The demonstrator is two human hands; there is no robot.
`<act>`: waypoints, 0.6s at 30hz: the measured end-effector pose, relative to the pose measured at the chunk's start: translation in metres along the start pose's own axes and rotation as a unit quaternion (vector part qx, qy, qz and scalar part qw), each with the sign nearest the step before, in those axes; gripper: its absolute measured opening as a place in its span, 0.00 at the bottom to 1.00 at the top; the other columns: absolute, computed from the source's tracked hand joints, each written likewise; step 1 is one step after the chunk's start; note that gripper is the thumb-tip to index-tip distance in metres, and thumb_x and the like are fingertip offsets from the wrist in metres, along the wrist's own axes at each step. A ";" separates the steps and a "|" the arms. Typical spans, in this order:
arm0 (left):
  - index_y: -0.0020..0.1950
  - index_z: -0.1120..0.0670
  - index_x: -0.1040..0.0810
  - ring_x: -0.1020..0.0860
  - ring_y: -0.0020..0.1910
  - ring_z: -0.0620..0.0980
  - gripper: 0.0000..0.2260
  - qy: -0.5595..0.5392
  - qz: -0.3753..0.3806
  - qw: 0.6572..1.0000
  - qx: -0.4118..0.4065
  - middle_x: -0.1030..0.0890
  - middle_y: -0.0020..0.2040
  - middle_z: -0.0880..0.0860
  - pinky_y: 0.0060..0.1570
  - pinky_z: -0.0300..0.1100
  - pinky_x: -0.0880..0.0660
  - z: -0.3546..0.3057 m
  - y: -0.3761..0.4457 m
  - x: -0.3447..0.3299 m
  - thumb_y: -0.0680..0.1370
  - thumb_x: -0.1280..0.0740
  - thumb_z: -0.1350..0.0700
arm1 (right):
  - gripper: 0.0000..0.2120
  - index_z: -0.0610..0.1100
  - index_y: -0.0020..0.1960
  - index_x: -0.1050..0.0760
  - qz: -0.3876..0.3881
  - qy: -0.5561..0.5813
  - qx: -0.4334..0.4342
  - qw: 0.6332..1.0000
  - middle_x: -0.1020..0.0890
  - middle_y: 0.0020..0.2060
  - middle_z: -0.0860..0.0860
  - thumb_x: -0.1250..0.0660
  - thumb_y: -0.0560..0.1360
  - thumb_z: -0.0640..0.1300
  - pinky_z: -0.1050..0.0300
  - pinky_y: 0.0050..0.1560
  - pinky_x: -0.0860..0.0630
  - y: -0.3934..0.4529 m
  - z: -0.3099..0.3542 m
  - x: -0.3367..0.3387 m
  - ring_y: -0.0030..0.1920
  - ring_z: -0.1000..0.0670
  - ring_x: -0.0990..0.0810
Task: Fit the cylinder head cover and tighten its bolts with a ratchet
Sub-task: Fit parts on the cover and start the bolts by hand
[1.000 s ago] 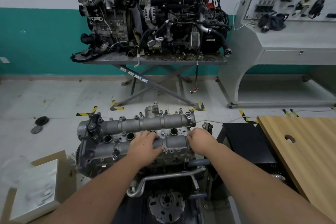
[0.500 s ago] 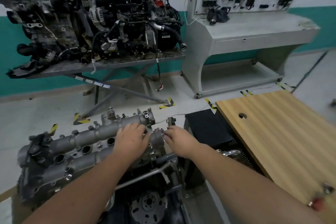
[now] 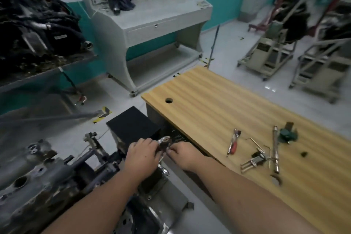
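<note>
Left hand: the left hand (image 3: pixel 141 155) lies knuckles-up with fingers bent over a shiny metal tool (image 3: pixel 163 141); whether it grips the tool cannot be told.
Right hand: the right hand (image 3: pixel 183 155), just beside the left, has fingertips curled in at the same tool; its hold is hidden too.
Cover: the cylinder head cover (image 3: pixel 28 173) sits on the engine well to the left of both hands, blurred, at the frame edge.
Worktop: the wooden worktop (image 3: pixel 218 104), to the right of the right hand, carries a red-handled tool (image 3: pixel 233 143), hex keys (image 3: pixel 254 158) and a long steel bar (image 3: pixel 275 148).
Risk: with both hands crowded on one small piece and the view swinging, the tool could slip and drop into the engine stand below.
Risk: the cover's bolts look only started; unattended, the cover might sit unevenly.
Change: a second ago both hands rested on the cover; now they are off it, to its right, and the view has turned toward the worktop.
</note>
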State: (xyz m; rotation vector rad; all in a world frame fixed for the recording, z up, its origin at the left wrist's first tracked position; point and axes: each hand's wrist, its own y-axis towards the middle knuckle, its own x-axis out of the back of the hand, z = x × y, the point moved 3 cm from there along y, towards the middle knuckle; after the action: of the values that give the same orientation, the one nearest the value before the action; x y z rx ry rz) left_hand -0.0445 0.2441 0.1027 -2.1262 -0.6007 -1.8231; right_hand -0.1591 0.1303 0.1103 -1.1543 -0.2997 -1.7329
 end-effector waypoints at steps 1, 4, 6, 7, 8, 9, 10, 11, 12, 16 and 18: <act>0.54 0.45 0.24 0.25 0.55 0.49 0.10 -0.007 0.004 1.000 -0.014 0.24 0.51 0.44 0.54 0.48 0.32 -0.015 0.007 -0.005 0.80 0.40 0.42 | 0.16 0.41 0.53 0.20 -0.006 0.002 -0.027 1.000 0.17 0.50 0.43 0.42 0.83 0.51 0.51 0.50 0.26 -0.009 -0.017 0.006 0.51 0.42 0.21; 0.56 0.45 0.24 0.25 0.56 0.49 0.10 -0.033 0.034 0.997 -0.060 0.23 0.53 0.44 0.54 0.48 0.32 -0.056 0.023 -0.020 0.80 0.39 0.43 | 0.17 0.41 0.54 0.20 -0.033 0.022 -0.108 0.993 0.17 0.51 0.42 0.42 0.83 0.52 0.52 0.51 0.27 -0.037 -0.062 0.017 0.53 0.41 0.21; 0.59 0.45 0.24 0.26 0.58 0.49 0.11 -0.035 0.067 0.992 -0.102 0.22 0.55 0.44 0.57 0.48 0.31 -0.082 0.030 -0.030 0.80 0.39 0.43 | 0.17 0.41 0.56 0.20 -0.053 0.030 -0.161 0.985 0.18 0.54 0.41 0.42 0.82 0.51 0.54 0.50 0.28 -0.057 -0.087 0.020 0.55 0.41 0.21; 0.59 0.45 0.25 0.26 0.58 0.49 0.12 -0.031 0.078 0.989 -0.123 0.22 0.56 0.45 0.57 0.49 0.31 -0.095 0.035 -0.033 0.81 0.40 0.43 | 0.17 0.41 0.57 0.20 -0.060 0.028 -0.186 0.980 0.18 0.54 0.41 0.42 0.82 0.51 0.54 0.50 0.28 -0.066 -0.099 0.020 0.56 0.40 0.21; 0.60 0.46 0.25 0.26 0.57 0.50 0.11 -0.028 0.089 0.986 -0.138 0.22 0.56 0.45 0.56 0.49 0.31 -0.109 0.041 -0.037 0.81 0.40 0.43 | 0.17 0.41 0.57 0.21 -0.063 0.025 -0.210 0.975 0.18 0.54 0.41 0.42 0.82 0.52 0.54 0.51 0.27 -0.073 -0.111 0.021 0.55 0.40 0.21; 0.60 0.46 0.25 0.25 0.57 0.50 0.11 -0.030 0.100 0.984 -0.143 0.22 0.56 0.46 0.56 0.50 0.30 -0.122 0.046 -0.041 0.81 0.40 0.44 | 0.17 0.41 0.57 0.21 -0.063 0.024 -0.234 0.970 0.18 0.53 0.41 0.42 0.82 0.52 0.53 0.51 0.26 -0.079 -0.123 0.021 0.54 0.41 0.21; 0.60 0.47 0.25 0.25 0.56 0.51 0.11 -0.039 0.113 0.983 -0.139 0.21 0.56 0.47 0.56 0.50 0.29 -0.135 0.052 -0.045 0.82 0.40 0.45 | 0.17 0.41 0.57 0.21 -0.064 0.025 -0.256 0.964 0.18 0.53 0.42 0.42 0.82 0.52 0.52 0.52 0.25 -0.085 -0.135 0.023 0.54 0.41 0.20; 0.59 0.47 0.25 0.24 0.55 0.51 0.10 -0.056 0.126 0.982 -0.127 0.21 0.55 0.47 0.55 0.50 0.27 -0.148 0.057 -0.049 0.82 0.39 0.46 | 0.16 0.41 0.57 0.21 -0.066 0.029 -0.275 0.959 0.18 0.53 0.42 0.41 0.81 0.51 0.52 0.53 0.24 -0.089 -0.148 0.025 0.54 0.41 0.20; 0.59 0.48 0.24 0.22 0.52 0.51 0.09 -0.078 0.140 0.981 -0.111 0.19 0.53 0.48 0.54 0.49 0.26 -0.161 0.063 -0.054 0.83 0.39 0.47 | 0.16 0.41 0.57 0.20 -0.069 0.037 -0.290 0.954 0.18 0.53 0.42 0.42 0.81 0.50 0.52 0.53 0.24 -0.092 -0.160 0.029 0.54 0.41 0.20; 0.59 0.51 0.24 0.21 0.42 0.50 0.08 -0.163 0.167 0.972 -0.029 0.19 0.48 0.51 0.41 0.44 0.23 -0.206 0.103 -0.081 0.82 0.38 0.53 | 0.14 0.41 0.57 0.20 -0.087 0.066 -0.336 0.935 0.18 0.52 0.43 0.43 0.80 0.43 0.52 0.54 0.22 -0.086 -0.210 0.046 0.53 0.42 0.20; 0.61 0.52 0.23 0.22 0.43 0.51 0.10 -0.199 0.183 0.963 0.024 0.19 0.51 0.53 0.39 0.42 0.26 -0.224 0.127 -0.099 0.80 0.37 0.57 | 0.15 0.41 0.59 0.22 -0.092 0.073 -0.355 0.928 0.18 0.53 0.43 0.44 0.78 0.37 0.53 0.53 0.22 -0.074 -0.234 0.054 0.54 0.42 0.19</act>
State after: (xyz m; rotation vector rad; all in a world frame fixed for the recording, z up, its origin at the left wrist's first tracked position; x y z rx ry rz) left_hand -0.1905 0.0157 0.0497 -2.3940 -0.2988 -1.1868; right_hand -0.3542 -0.0181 0.0550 -1.5219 0.3596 -2.1631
